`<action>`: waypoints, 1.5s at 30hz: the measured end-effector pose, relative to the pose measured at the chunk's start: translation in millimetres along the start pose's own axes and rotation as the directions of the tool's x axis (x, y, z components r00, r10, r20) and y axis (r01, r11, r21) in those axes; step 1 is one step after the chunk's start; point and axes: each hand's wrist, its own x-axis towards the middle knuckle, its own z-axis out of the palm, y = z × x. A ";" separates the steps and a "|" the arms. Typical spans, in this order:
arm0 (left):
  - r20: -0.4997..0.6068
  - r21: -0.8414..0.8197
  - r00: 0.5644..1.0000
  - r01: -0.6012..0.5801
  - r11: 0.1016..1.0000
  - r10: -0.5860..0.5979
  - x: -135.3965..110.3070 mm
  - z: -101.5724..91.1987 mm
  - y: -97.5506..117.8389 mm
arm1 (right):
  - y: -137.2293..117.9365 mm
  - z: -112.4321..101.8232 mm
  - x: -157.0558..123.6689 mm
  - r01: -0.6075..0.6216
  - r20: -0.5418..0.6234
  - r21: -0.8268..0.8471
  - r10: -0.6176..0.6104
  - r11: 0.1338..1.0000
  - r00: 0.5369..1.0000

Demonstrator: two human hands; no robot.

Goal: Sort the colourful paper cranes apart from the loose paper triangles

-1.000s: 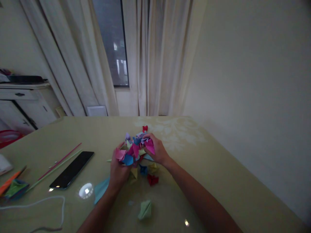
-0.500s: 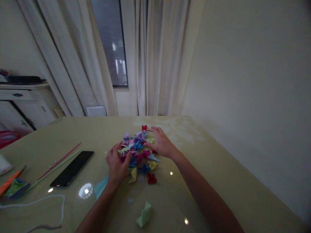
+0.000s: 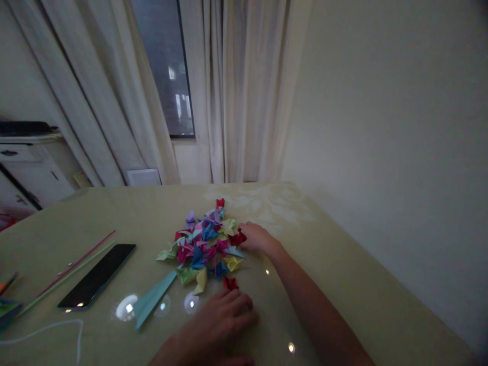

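Note:
A loose heap of folded paper origami pieces (image 3: 209,233) in several colours lies on the table. My right hand (image 3: 258,237) is at the heap's right side, its fingers closed around the edge of a red origami piece (image 3: 238,238). Nearer to me, my left hand (image 3: 223,317) hovers low over the table, fingers apart and palm down. Just beyond its fingertips sits another red origami piece (image 3: 231,283). What lies beneath the left palm is hidden. A long light blue folded paper (image 3: 154,300) points toward the heap from the left.
Left of the heap lie a black phone (image 3: 97,275), a pink stick (image 3: 78,263) and a green stick (image 3: 68,274). A white cable (image 3: 49,329) curves across the front left. The table (image 3: 335,264) runs along a wall on the right; curtains (image 3: 244,91) hang behind.
My left hand has left the heap and come back toward me, now covering where a light green folded piece lay. My right hand has slid down the heap's right side. The view has shifted slightly.

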 end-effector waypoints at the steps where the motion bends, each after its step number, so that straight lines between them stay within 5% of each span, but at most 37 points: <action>1: 0.025 -0.003 1.000 -0.012 1.000 0.012 -1.3 2.9 3.2 | -1.0 2.8 1.5 0.015 0.002 0.003 -0.015 1.000 1.000; 5: 0.162 -0.035 0.976 -0.142 0.989 0.146 2.9 6.2 8.9 | -4.5 6.0 6.0 0.054 0.002 0.022 -0.054 0.998 0.999; 9: 0.404 -0.153 0.837 -0.336 0.929 0.369 13.9 -0.6 5.3 | -4.2 -4.2 3.6 0.061 -0.035 0.026 -0.060 0.998 0.998; 11: 0.320 -0.145 0.879 -0.323 0.935 0.353 21.1 -6.1 0.0 | -5.4 -15.1 -0.3 0.064 -0.085 0.026 -0.061 0.998 0.994; 14: 0.007 -0.100 0.987 -0.162 0.982 0.163 34.5 -16.9 -13.1 | -12.2 -32.5 -6.2 0.108 -0.201 0.052 -0.096 0.993 0.975; 19: -0.288 -0.045 0.945 0.150 0.988 -0.157 55.1 -30.3 -42.6 | -26.1 -37.8 -8.7 0.181 -0.280 0.059 -0.158 0.982 0.947; 23: -0.275 0.004 0.942 0.200 0.980 -0.191 57.3 -26.8 -56.8 | -25.2 -32.4 -8.5 0.098 -0.175 -0.021 -0.100 0.995 0.980; 29: -0.249 0.085 0.967 0.078 0.993 -0.054 49.5 -15.6 -57.4 | -31.1 -38.7 -11.2 0.136 -0.187 0.021 -0.130 0.990 0.974; 38: -0.236 0.070 0.971 -0.013 0.997 0.029 45.1 -8.7 -60.8 | -44.2 0.1 -4.5 0.087 -0.124 -0.181 -0.111 0.980 0.986; 45: -0.203 0.014 0.978 -0.045 0.999 0.047 42.3 -5.2 -62.5 | -45.1 7.3 -5.5 0.093 -0.115 -0.176 -0.114 0.980 0.987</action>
